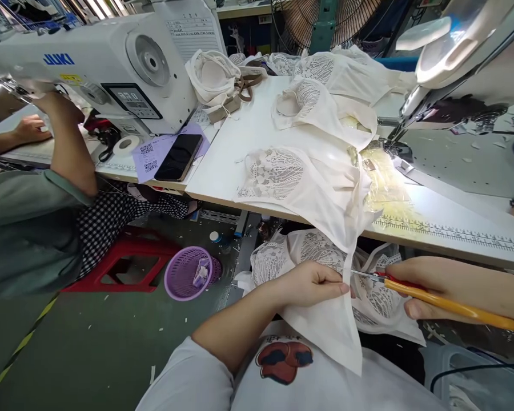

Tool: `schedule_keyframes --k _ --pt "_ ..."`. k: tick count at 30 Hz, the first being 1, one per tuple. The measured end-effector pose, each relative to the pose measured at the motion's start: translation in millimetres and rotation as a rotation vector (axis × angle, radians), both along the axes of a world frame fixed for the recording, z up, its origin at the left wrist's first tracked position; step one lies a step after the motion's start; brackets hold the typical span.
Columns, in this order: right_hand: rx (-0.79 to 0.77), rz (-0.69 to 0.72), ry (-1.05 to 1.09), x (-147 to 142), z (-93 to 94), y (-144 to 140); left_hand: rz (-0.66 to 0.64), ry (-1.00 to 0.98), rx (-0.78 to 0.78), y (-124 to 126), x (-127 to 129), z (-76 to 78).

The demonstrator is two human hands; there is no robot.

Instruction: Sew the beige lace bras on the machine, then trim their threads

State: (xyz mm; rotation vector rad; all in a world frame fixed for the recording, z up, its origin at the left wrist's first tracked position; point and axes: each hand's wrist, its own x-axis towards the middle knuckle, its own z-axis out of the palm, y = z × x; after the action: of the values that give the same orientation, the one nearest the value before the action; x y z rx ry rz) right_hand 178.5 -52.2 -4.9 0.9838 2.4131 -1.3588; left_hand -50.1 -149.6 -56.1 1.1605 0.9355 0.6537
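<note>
My left hand (314, 283) pinches the edge of a white lace bra (321, 185) between thumb and fingers, below the table's front edge. The bra's lace cup lies on the table and its plain fabric hangs down towards my lap. My right hand (449, 285) grips scissors (449, 301) with an orange handle and a red part near the pivot. Their thin metal tips point left and reach the narrow white strip beside my left fingertips. Whether the blades touch the strip I cannot tell. More white lace bras (274, 261) hang below the table behind my hands.
A sewing machine (462, 85) stands at the right, above a ruler strip (454, 229). Several lace bras (308, 103) lie across the white table (227, 154). At left, a co-worker's arm (71, 137) is at another machine (89, 63). A purple basket (171, 279) stands on the floor.
</note>
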Motion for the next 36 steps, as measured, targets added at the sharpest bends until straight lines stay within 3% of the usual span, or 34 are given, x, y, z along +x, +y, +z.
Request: schedule_keyframes --k 3,6,9,11,14,16,20,24,27,31,36 --pt "-0.181 0.073 -0.046 2.9 -4.0 -3.7 -0.008 0.022 0.069 -0.3 -1.0 1.0" --pt "-0.236 -0.124 0.131 6.1 -9.4 -14.1 0.011 0.031 0.214 0.5 2.9 9.9" --pt "-0.237 -0.380 0.358 5.8 -19.6 -33.5 0.076 0.004 0.479 5.9 15.2 22.0" --pt "-0.335 -0.520 0.451 3.5 -28.9 -48.8 0.114 0.018 0.670 11.5 26.7 26.8" --pt "-0.513 -0.650 0.523 1.1 -43.2 -68.9 0.124 0.099 0.849 18.7 43.8 24.9" --pt "-0.499 -0.722 0.561 3.8 -51.3 -78.1 0.108 0.136 0.895 20.8 53.1 18.6" --pt "-0.201 -0.787 0.527 23.4 -60.2 -85.7 0.084 0.121 0.796 18.7 66.1 4.9" --pt "0.062 -0.752 0.466 43.0 -58.0 -84.0 0.112 0.214 0.614 17.8 74.7 3.3" --pt "0.091 -0.754 0.459 47.9 -54.0 -81.1 0.086 0.306 0.573 20.9 79.1 8.5" --pt "0.103 -0.747 0.480 50.2 -52.9 -78.2 0.151 0.352 0.447 24.3 81.9 11.2" --pt "0.105 -0.742 0.480 53.1 -53.6 -75.8 0.114 0.449 0.570 26.2 82.9 9.2"
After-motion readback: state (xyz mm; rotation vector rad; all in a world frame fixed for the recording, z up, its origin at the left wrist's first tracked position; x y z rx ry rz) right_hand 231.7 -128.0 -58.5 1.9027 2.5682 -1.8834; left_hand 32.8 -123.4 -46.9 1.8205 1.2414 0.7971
